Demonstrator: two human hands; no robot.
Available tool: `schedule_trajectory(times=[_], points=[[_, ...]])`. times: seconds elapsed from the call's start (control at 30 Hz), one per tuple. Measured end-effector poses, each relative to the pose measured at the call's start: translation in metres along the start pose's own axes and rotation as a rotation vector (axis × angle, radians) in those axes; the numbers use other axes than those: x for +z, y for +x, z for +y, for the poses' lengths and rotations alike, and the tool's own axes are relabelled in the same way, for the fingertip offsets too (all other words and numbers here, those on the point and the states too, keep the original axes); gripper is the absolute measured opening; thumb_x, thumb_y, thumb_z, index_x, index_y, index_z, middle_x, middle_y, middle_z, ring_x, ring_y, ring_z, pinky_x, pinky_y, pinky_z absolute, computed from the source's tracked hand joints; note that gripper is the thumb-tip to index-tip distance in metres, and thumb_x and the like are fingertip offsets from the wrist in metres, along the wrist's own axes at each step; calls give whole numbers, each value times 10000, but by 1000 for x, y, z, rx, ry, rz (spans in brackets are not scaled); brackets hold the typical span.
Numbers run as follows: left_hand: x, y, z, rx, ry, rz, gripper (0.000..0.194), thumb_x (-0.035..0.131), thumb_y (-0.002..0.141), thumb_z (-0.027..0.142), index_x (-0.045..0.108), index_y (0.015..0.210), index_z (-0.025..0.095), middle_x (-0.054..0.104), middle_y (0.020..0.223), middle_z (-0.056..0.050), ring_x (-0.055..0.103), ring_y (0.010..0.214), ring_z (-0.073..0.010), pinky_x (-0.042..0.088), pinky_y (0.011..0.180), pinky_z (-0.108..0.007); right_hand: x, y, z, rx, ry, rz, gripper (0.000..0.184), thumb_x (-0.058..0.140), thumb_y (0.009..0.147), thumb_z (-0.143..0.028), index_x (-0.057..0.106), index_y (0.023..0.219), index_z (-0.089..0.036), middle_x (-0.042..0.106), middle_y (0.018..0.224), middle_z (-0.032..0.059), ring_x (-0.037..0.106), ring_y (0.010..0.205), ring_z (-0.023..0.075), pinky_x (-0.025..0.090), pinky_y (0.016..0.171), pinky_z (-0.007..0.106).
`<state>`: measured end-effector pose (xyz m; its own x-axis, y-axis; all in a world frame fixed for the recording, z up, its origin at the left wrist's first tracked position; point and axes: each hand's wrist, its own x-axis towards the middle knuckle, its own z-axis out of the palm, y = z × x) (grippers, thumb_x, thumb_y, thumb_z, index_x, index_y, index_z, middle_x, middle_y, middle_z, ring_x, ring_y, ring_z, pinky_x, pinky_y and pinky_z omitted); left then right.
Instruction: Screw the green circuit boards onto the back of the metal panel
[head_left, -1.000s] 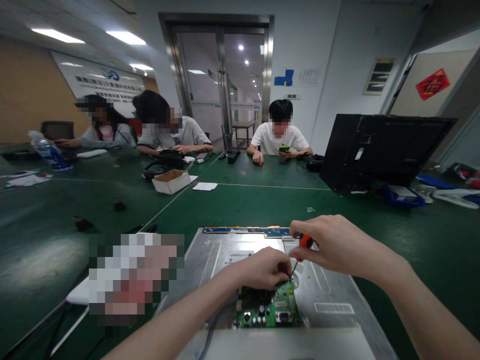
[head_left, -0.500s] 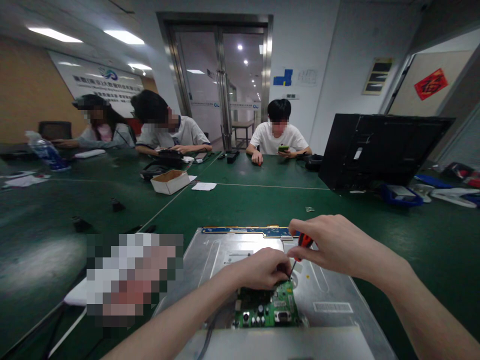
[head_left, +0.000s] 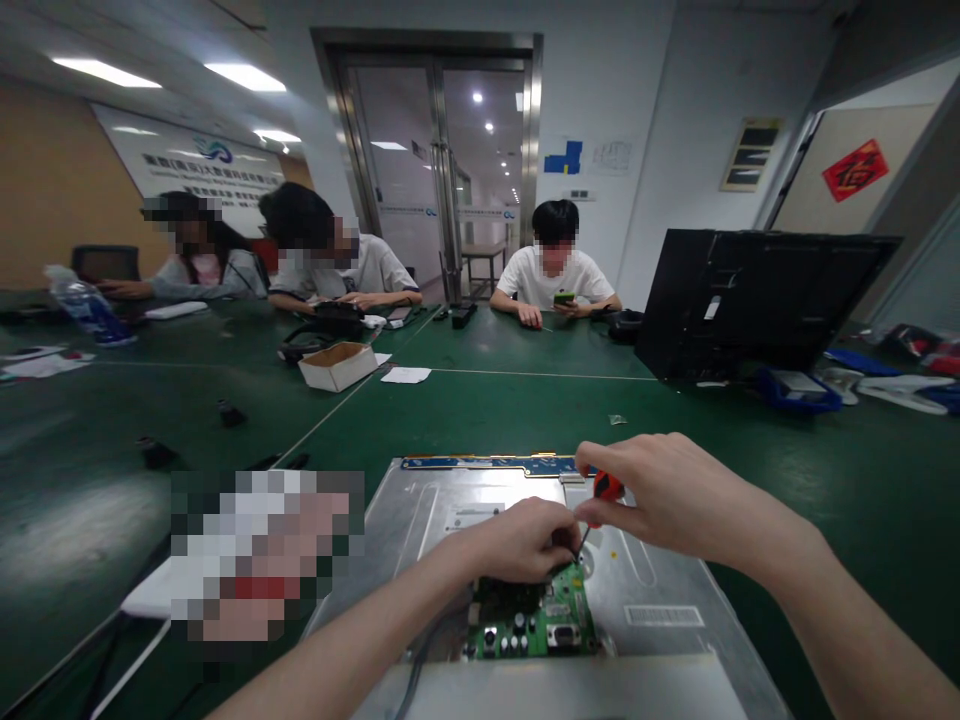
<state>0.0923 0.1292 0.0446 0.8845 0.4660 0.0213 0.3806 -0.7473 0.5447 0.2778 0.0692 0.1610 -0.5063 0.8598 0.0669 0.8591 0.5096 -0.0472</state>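
In my right hand (head_left: 660, 495) is a screwdriver (head_left: 607, 487) with a red and black handle, gripped between thumb and fingers. Its thin shaft slants down to the upper right corner of a green circuit board (head_left: 536, 620). My left hand (head_left: 529, 540) lies over the board's upper edge, its fingers curled together by the screwdriver's tip; what they pinch is hidden. Beneath the board is a silver metal panel (head_left: 664, 580), with a blue circuit strip (head_left: 480, 463) along its far edge.
A black monitor (head_left: 750, 300) stands at the right, beside a blue tray (head_left: 799, 390). An open white box (head_left: 339, 367) and a white paper (head_left: 406, 375) lie farther off. A blurred-out white item (head_left: 150, 592) and cables are left of the panel. Several people sit across the green table (head_left: 510, 400).
The view has shifted very slightly. My hands hold nearly the same pose, with the screwdriver still at the board's corner. Across the table, a person's hand has moved a little to the right.
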Motion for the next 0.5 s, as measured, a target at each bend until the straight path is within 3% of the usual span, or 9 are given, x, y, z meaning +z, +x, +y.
schedule_trajectory(times=[0.1,0.23,0.5], points=[[1,0,-1,-6,4,3,182,626,781,45,650,919,163,714,879,-30,641,792,-180,453,707,-245,0,0,1,-7,-5,-9,95,589,918,-314,601,1004,-275,741,874,-7,685,752,228,292,557,278],[2,0,-2,-15,16,4,133,630,788,69,648,873,170,700,861,-31,631,786,-187,450,709,-258,-3,-5,-1,-53,69,3,174,598,856,-202,568,1016,-264,732,915,-20,671,755,202,321,572,273],[0,-1,0,-13,12,0,180,635,777,61,645,915,177,693,851,-16,629,794,-185,446,709,-251,-1,1,0,3,-25,-15,91,618,902,-310,633,981,-268,736,833,2,683,733,212,309,566,266]])
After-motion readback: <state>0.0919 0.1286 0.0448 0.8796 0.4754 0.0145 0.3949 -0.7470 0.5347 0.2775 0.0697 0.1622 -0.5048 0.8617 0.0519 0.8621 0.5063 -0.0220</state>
